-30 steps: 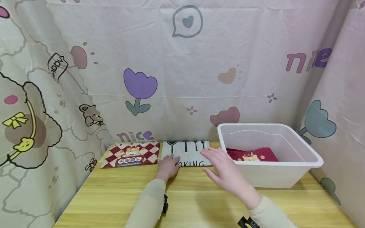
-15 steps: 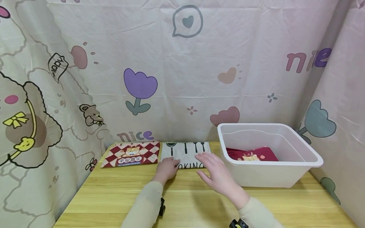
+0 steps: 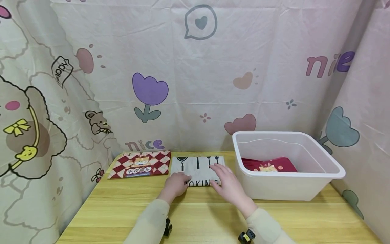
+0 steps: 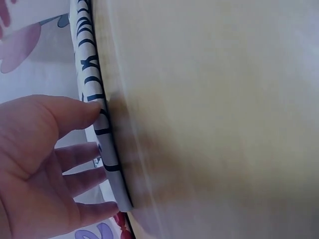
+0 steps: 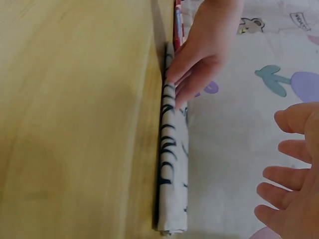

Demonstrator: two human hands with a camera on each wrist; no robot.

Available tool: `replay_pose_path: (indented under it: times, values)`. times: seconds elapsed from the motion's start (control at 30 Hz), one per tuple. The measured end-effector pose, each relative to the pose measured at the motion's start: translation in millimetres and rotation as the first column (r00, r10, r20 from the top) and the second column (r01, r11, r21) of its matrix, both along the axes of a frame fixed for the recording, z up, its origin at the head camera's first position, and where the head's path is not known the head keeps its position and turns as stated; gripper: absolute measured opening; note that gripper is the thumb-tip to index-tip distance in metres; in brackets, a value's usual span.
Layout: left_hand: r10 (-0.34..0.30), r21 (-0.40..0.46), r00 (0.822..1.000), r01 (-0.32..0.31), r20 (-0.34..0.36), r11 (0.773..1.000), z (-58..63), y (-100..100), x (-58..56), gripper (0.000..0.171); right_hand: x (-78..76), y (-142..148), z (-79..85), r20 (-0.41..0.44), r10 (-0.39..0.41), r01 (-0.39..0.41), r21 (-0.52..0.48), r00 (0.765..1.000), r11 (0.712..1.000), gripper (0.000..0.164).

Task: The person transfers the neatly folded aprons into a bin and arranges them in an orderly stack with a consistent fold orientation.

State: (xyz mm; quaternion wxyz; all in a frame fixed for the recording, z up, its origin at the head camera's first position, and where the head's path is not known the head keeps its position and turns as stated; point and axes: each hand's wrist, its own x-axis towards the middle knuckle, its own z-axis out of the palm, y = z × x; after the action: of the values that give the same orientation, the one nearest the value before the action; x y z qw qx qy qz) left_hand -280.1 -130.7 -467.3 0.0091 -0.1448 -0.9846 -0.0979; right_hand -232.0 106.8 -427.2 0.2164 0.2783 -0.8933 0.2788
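Note:
A folded white cloth (image 3: pixel 198 171) printed with black kitchen utensils and partly covered lettering lies flat near the back of the table. My left hand (image 3: pixel 175 184) rests on its left end; in the left wrist view the thumb and fingertips touch the folded cloth (image 4: pixel 92 79) from above, fingers fairly straight. Over the right end is my right hand (image 3: pixel 228 184), fingers spread and holding nothing. The right wrist view has this hand (image 5: pixel 294 169) apart from the cloth (image 5: pixel 174 169). Left of the white cloth lies a folded red-and-cream checked cloth (image 3: pixel 161 162) with a cartoon animal and label.
A white plastic tub (image 3: pixel 283 186) stands on the right, with a folded dark red cloth (image 3: pixel 283 164) inside. The wooden table (image 3: pixel 201 220) extends in front of the hands. A patterned curtain (image 3: pixel 189 84) hangs behind and along both sides.
The white cloth has slid toward me under my left hand. My right hand has moved left and nearer to me, staying spread. The checked cloth and the tub have stayed in place.

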Motion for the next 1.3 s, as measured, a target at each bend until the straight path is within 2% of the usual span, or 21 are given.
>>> replay_pose_path:
  times: [0.1, 0.23, 0.53, 0.8, 0.93, 1.1, 1.23, 1.3]
  values:
    - [-0.021, 0.011, 1.0, 0.021, 0.0, 1.0, 2.8, -2, 6.6, 0.034, -2.4, 1, -4.7, 0.065, -0.028, 0.028, -0.01, 0.997, 1.0, 0.05]
    - [-0.049, 0.006, 0.999, 0.049, -0.002, 0.999, 4.5, -4, 15.7, 0.034, -5.7, 4, -11.4, 0.111, -0.052, 0.054, -0.013, 0.992, 0.998, 0.052]
    - [-0.098, 0.005, 0.995, 0.098, -0.007, 0.995, 10.7, -10, 40.0, 0.033, -6.3, 6, -18.1, 0.162, -0.062, 0.07, -0.04, 0.985, 0.997, 0.052]
    - [-0.15, -0.006, 0.988, 0.149, -0.039, 0.989, 11.4, -18, 61.8, 0.032, -5.2, 7, -23.1, 0.14, -0.054, 0.062, -0.053, 0.989, 0.997, 0.051]
    - [-0.174, -0.019, 0.983, 0.174, -0.059, 0.985, 11.6, -22, 71.6, 0.031, -4.3, 8, -26.8, 0.186, -0.056, 0.068, -0.056, 0.981, 0.996, 0.054]
    - [-0.18, -0.029, 0.982, 0.179, -0.06, 0.983, 11.6, -23, 78.1, 0.032, -4.3, 10, -31.2, 0.251, -0.083, 0.099, -0.05, 0.964, 0.994, 0.057]
    - [-0.185, -0.019, 0.98, 0.184, -0.076, 0.983, 12.5, -26, 77.8, 0.029, -3.2, 11, -33.0, 0.291, -0.085, 0.106, -0.058, 0.953, 0.993, 0.058]
    - [-0.184, 0.013, 0.979, 0.186, -0.091, 0.982, 14.1, -29, 76.2, 0.025, -2.3, 11, -32.9, 0.31, -0.081, 0.106, -0.066, 0.947, 0.992, 0.059]
